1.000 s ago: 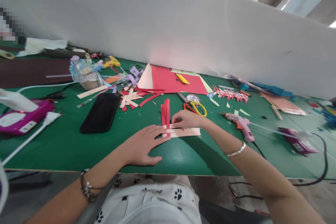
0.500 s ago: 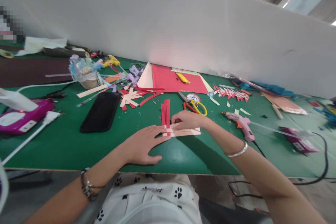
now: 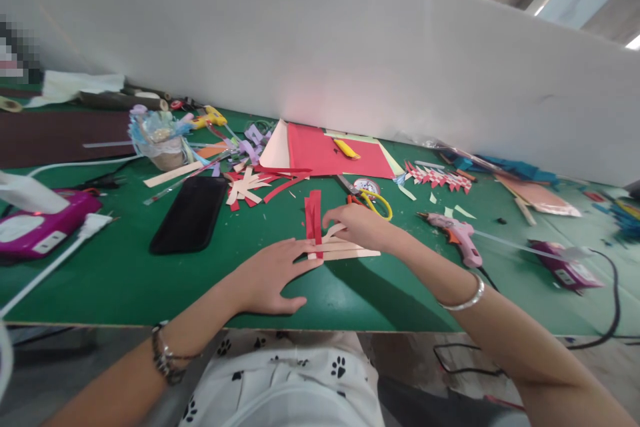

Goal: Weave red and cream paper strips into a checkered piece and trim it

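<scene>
Your work lies on your side of the scissors [image 3: 367, 194] and a little to their left: red strips [image 3: 313, 217] cross pale strips [image 3: 350, 254], but your left fingers hide much of the crossing, so you cannot tell every over and under. Your left hand [image 3: 270, 277] lies palm down, thumb spread wide, fingertips on the left ends of the pale strips, covering them in part. Your right hand [image 3: 363, 227], just beside the scissors on your side, holds one pale strip [image 3: 332, 233] in a narrow pinch, its near end bent up off the others; the back of the hand hides its far end and most fingertips. That hand also partly blocks the scissors' orange handle. Well left of the scissors, past the phone [image 3: 189, 215], the purple box [image 3: 50, 227] is cut off by the picture's edge.
</scene>
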{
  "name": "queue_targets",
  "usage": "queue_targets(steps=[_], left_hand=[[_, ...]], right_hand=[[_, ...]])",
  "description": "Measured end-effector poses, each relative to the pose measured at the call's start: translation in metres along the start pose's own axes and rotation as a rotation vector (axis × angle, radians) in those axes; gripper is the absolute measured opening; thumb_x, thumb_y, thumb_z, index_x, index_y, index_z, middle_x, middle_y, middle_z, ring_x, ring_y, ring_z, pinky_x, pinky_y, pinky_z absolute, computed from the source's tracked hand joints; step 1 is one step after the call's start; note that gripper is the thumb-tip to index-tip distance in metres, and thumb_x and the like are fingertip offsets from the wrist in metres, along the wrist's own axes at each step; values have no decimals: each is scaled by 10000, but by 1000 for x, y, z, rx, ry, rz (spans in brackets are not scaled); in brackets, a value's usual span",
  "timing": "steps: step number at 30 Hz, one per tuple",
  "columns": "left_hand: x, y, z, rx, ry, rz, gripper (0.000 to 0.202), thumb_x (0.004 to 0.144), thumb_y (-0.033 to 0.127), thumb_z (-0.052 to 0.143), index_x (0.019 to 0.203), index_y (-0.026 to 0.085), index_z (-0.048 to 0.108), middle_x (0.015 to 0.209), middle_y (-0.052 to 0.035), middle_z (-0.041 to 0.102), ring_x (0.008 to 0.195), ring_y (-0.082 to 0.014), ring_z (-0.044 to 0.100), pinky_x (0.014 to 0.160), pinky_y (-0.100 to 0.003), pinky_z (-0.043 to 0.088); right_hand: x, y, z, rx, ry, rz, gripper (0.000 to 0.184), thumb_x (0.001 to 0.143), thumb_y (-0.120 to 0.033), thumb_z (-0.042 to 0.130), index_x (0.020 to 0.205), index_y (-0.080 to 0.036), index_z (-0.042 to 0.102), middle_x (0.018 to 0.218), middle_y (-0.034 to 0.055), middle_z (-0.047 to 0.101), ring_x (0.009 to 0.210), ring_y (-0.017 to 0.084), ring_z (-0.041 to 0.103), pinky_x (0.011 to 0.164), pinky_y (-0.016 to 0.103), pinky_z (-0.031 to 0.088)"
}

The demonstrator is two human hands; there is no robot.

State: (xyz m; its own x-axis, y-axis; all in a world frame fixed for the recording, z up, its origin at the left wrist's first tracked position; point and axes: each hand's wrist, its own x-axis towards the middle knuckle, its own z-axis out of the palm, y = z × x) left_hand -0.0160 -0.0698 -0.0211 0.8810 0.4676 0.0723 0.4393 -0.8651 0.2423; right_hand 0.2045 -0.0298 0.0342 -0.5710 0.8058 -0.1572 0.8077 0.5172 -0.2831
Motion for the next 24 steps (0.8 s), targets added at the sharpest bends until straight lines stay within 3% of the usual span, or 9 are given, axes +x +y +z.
queue_targets(steps=[4, 7, 12, 17, 24], left_hand=[[1, 1, -1, 1, 2, -7, 602, 729, 405, 575, 1284, 211, 447, 1366, -119, 417, 1197, -314, 431, 991, -477, 351], [1, 0, -1, -18, 24, 7, 605, 726, 393, 581, 1283, 195, 449, 1358, -129, 422, 1199, -312, 428, 1003, -473, 339], [2, 1, -2, -37, 39, 17, 594, 721, 389, 587, 1267, 186, 465, 1342, -138, 437, 1182, -316, 445, 1000, -476, 343], [1, 1, -2, 2, 15, 13, 611, 718, 396, 586, 1278, 191, 451, 1361, -135, 417, 1199, -301, 431, 1015, -458, 328], [2, -1, -1, 9, -17, 20, 636, 730, 389, 567, 1317, 210, 399, 1440, -115, 318, 1272, -287, 362, 1043, -457, 289]], right_hand=[[-8, -5, -7, 172, -68, -90, 304, 753, -172, 546, 1055, -200, 572, 777, 6, 587, 653, 115, 511, 581, 198, 326], [-18, -1, -7, 328, -117, -57, 288, 786, -308, 536, 1041, -177, 571, 669, -22, 523, 568, 99, 451, 532, 198, 311], [-27, 16, 10, 462, -70, 133, 169, 797, -173, 406, 847, -169, 567, 595, -36, 477, 542, 92, 423, 518, 196, 309], [-30, 26, 29, 368, -3, 254, 121, 792, -181, 430, 861, -172, 528, 582, -43, 522, 515, 89, 429, 491, 188, 291], [-31, 26, 41, 233, 127, 323, 116, 799, -241, 496, 833, -178, 586, 602, -23, 549, 524, 97, 440, 508, 202, 279]])
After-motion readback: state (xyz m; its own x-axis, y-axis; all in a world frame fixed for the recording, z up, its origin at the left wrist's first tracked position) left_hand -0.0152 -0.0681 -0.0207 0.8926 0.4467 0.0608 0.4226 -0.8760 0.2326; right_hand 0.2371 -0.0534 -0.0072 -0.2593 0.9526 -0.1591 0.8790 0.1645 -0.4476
